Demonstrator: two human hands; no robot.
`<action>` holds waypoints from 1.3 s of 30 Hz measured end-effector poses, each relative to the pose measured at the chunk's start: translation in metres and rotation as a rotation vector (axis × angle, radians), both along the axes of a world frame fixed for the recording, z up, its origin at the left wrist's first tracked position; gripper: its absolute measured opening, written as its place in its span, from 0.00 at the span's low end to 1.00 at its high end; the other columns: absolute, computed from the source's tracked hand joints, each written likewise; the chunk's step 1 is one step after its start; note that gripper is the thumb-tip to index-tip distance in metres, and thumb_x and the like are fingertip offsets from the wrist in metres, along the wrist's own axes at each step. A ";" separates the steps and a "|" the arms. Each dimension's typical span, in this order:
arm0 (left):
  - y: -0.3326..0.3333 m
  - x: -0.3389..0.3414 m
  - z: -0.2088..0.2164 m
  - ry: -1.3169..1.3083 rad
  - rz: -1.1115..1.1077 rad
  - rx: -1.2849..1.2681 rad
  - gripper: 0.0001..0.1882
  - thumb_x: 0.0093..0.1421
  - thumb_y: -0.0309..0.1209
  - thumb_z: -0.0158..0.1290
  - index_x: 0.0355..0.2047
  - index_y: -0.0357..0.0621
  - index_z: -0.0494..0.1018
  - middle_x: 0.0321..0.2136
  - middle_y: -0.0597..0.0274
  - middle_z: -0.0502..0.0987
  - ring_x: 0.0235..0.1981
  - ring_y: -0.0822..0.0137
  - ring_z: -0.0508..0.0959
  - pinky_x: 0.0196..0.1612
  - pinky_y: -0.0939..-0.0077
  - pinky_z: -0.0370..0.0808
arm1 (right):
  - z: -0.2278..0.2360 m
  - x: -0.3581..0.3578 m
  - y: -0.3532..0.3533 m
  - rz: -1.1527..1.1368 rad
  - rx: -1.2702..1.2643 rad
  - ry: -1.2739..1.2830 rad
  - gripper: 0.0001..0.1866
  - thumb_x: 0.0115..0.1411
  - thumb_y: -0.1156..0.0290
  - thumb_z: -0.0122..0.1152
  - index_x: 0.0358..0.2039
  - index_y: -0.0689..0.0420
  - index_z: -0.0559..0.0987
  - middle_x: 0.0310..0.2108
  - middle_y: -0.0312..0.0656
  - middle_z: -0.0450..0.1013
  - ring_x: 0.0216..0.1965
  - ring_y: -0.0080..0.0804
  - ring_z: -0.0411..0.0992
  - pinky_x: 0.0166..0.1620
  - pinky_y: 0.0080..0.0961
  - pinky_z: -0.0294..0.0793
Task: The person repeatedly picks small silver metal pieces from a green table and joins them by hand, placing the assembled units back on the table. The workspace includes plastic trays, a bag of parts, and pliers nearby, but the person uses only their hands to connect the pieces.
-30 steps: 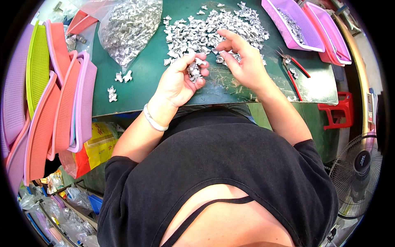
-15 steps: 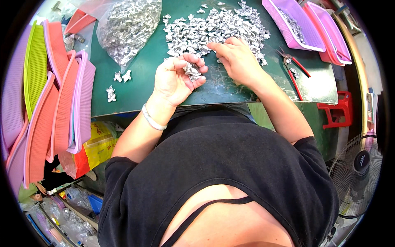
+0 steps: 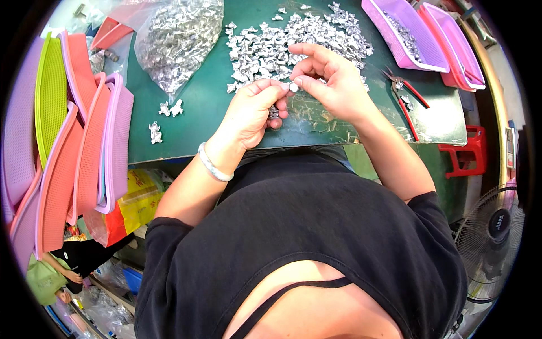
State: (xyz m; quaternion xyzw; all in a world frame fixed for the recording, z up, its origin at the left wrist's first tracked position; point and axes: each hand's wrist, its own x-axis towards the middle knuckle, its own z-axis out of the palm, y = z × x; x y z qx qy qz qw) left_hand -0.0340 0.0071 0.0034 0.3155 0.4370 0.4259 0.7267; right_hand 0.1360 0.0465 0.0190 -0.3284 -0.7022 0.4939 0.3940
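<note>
My left hand [image 3: 248, 113] is closed, with some small silver metal castings [image 3: 274, 112] partly hidden under its curled fingers. Between its thumb tip and my right hand [image 3: 341, 90] shows one small silver casting [image 3: 293, 87], its shape too small to make out. The right thumb and a fingertip pinch it from the other side, while the index finger stretches out above. Just beyond both hands a loose pile of the same castings [image 3: 259, 51] covers the green table [image 3: 209, 107]. Three castings [image 3: 155, 133] lie apart at the left.
A clear bag of castings [image 3: 180, 45] rests at the back left. Red-handled cutting pliers [image 3: 411, 107] lie open on the right, near a purple basket [image 3: 432, 59] holding castings. Stacked baskets [image 3: 84, 147] line the left edge. A fan [image 3: 497, 226] and red stool [image 3: 471, 152] stand right.
My right hand has drawn back from the pile to meet my left. The left hand has turned over its castings, and both hands now pinch one casting between them.
</note>
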 end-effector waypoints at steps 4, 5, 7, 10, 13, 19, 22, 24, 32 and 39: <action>0.001 0.000 0.004 -0.033 0.042 -0.019 0.06 0.57 0.31 0.48 0.28 0.42 0.70 0.17 0.68 0.68 0.20 0.74 0.67 0.18 0.84 0.60 | 0.001 0.003 0.000 -0.002 -0.073 0.069 0.21 0.54 0.80 0.52 0.49 0.61 0.65 0.28 0.36 0.71 0.34 0.19 0.69 0.39 0.16 0.67; 0.000 0.000 0.005 -0.043 0.049 -0.025 0.06 0.56 0.31 0.48 0.27 0.42 0.70 0.17 0.68 0.68 0.20 0.74 0.67 0.18 0.84 0.60 | 0.001 0.005 0.000 -0.014 -0.090 0.069 0.21 0.54 0.79 0.51 0.50 0.61 0.65 0.28 0.36 0.71 0.34 0.19 0.69 0.39 0.15 0.67; 0.000 0.000 0.006 -0.053 0.058 -0.034 0.06 0.56 0.31 0.48 0.27 0.42 0.70 0.17 0.67 0.68 0.20 0.74 0.67 0.19 0.84 0.60 | 0.005 0.010 0.000 0.026 -0.166 0.015 0.22 0.55 0.80 0.52 0.51 0.61 0.64 0.29 0.35 0.71 0.33 0.18 0.68 0.39 0.17 0.68; 0.000 0.001 0.008 -0.056 0.054 -0.034 0.07 0.56 0.32 0.48 0.27 0.41 0.70 0.17 0.67 0.67 0.20 0.73 0.67 0.20 0.83 0.60 | 0.005 0.012 -0.002 0.060 -0.260 -0.002 0.23 0.54 0.80 0.53 0.52 0.61 0.64 0.28 0.34 0.71 0.32 0.17 0.68 0.38 0.16 0.69; 0.000 0.002 0.014 -0.055 0.046 -0.044 0.07 0.56 0.32 0.48 0.28 0.41 0.70 0.17 0.68 0.67 0.20 0.73 0.67 0.20 0.83 0.60 | 0.005 0.011 -0.001 0.049 -0.286 0.058 0.23 0.54 0.78 0.54 0.51 0.61 0.64 0.27 0.32 0.70 0.30 0.17 0.68 0.36 0.16 0.68; 0.002 0.002 0.018 -0.066 0.020 -0.083 0.09 0.56 0.33 0.47 0.28 0.40 0.71 0.17 0.68 0.67 0.21 0.72 0.67 0.21 0.82 0.60 | 0.008 0.013 0.001 0.083 -0.351 0.113 0.23 0.53 0.75 0.56 0.50 0.61 0.65 0.27 0.32 0.71 0.28 0.17 0.68 0.34 0.14 0.68; 0.002 0.003 0.022 -0.065 0.021 -0.098 0.09 0.56 0.33 0.48 0.28 0.40 0.70 0.17 0.68 0.67 0.21 0.72 0.67 0.21 0.82 0.60 | 0.012 0.013 0.000 0.077 -0.364 0.125 0.22 0.54 0.74 0.56 0.50 0.61 0.65 0.28 0.33 0.71 0.28 0.17 0.68 0.34 0.15 0.68; 0.002 0.003 0.024 -0.060 0.020 -0.090 0.09 0.55 0.33 0.48 0.27 0.40 0.70 0.17 0.68 0.67 0.21 0.72 0.67 0.21 0.82 0.60 | 0.014 0.014 0.001 0.071 -0.372 0.119 0.22 0.55 0.74 0.55 0.50 0.61 0.65 0.29 0.34 0.71 0.28 0.18 0.68 0.35 0.15 0.68; 0.004 0.007 0.020 0.052 0.086 0.076 0.05 0.56 0.31 0.48 0.26 0.44 0.70 0.17 0.69 0.68 0.19 0.75 0.67 0.19 0.84 0.61 | 0.018 0.014 0.001 0.069 -0.359 0.127 0.23 0.53 0.75 0.55 0.50 0.65 0.64 0.27 0.35 0.71 0.29 0.18 0.68 0.35 0.15 0.67; 0.002 0.009 0.016 0.015 0.104 0.064 0.05 0.58 0.31 0.49 0.28 0.44 0.70 0.18 0.68 0.69 0.20 0.75 0.68 0.20 0.83 0.63 | 0.008 0.013 -0.002 0.009 -0.143 0.107 0.23 0.53 0.81 0.55 0.51 0.63 0.64 0.29 0.34 0.71 0.32 0.16 0.68 0.37 0.14 0.67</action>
